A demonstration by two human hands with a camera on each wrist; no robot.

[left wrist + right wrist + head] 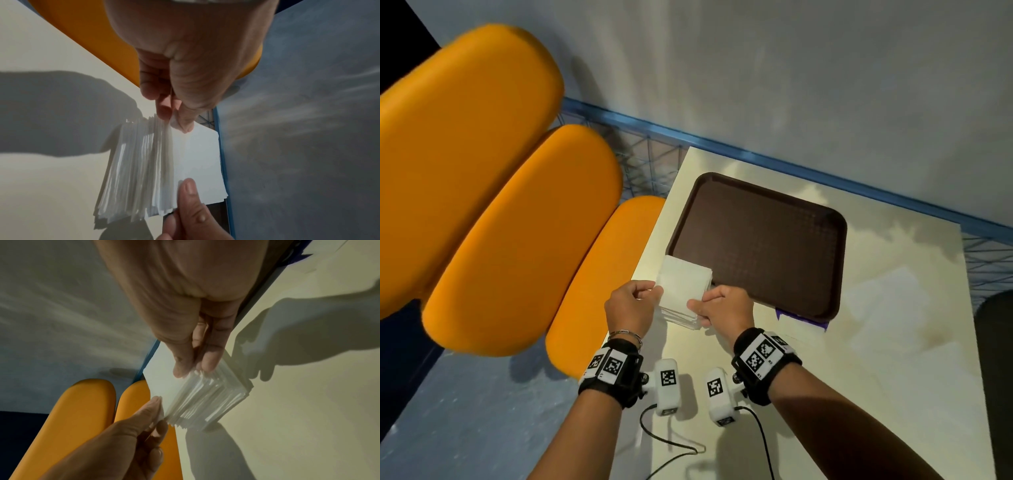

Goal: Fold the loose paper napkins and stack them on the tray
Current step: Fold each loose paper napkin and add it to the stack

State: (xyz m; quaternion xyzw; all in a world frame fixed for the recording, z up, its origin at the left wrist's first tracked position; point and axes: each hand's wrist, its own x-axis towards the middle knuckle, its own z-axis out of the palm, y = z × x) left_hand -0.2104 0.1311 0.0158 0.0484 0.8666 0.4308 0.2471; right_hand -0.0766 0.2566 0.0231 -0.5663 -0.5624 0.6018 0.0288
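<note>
Napkins [683, 291] sit in a white pile on the cream table [893, 342], at the near left corner of the brown tray [760, 240], and the far edge of the pile may lie over the tray's rim, though that is hard to tell. The tray has nothing stacked on it yet. The left hand [631, 308] pinches the top napkin [197, 155] at its near left corner between thumb and fingers. The right hand [724, 310] pinches the near right corner the same way, with its thumb on top. The step looks like peeling one sheet off the pile to fold it. To do it well, both hands should lift gently and together, so only the top sheet comes up and the thin paper does not tear. The pile leans and fans out at its side, so a quick pull could drag more sheets along or knock it over.
</note>
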